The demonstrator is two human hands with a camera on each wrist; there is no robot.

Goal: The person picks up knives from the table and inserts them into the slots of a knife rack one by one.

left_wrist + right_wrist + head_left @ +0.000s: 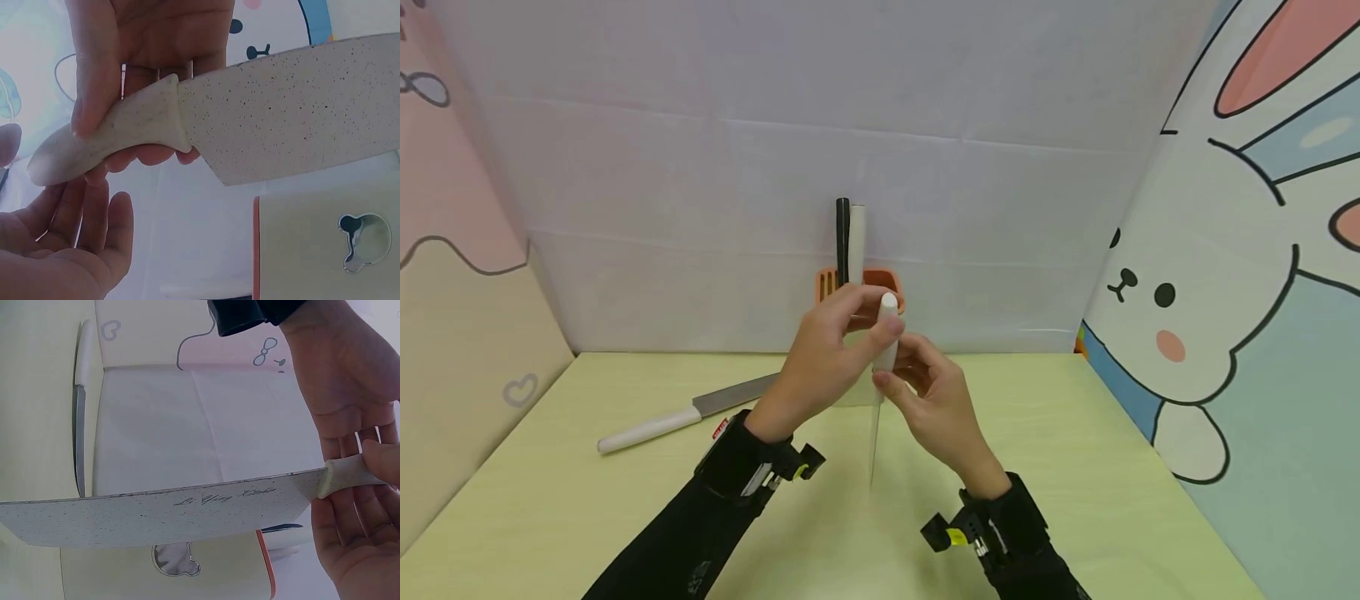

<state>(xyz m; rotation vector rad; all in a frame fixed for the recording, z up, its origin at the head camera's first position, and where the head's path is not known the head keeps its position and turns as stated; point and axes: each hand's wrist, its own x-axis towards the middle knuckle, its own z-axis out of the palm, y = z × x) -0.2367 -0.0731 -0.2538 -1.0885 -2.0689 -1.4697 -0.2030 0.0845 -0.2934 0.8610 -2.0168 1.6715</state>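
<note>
Frame centre | right hand [936, 408] gripped knife [219, 115] by handle [134, 122], presumably to avoid the down-pointing blade [294, 106] | left hand [827, 354] hung loose beside handle's end

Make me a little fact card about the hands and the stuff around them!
Right hand: grips the speckled knife by its pale handle
Left hand: at that handle's end; can't tell if it grips
Table: another knife lies flat
Holder: cream, orange rim, behind the hands
In holder: black handle, white handle, both upright
Right wall: bunny picture
</note>
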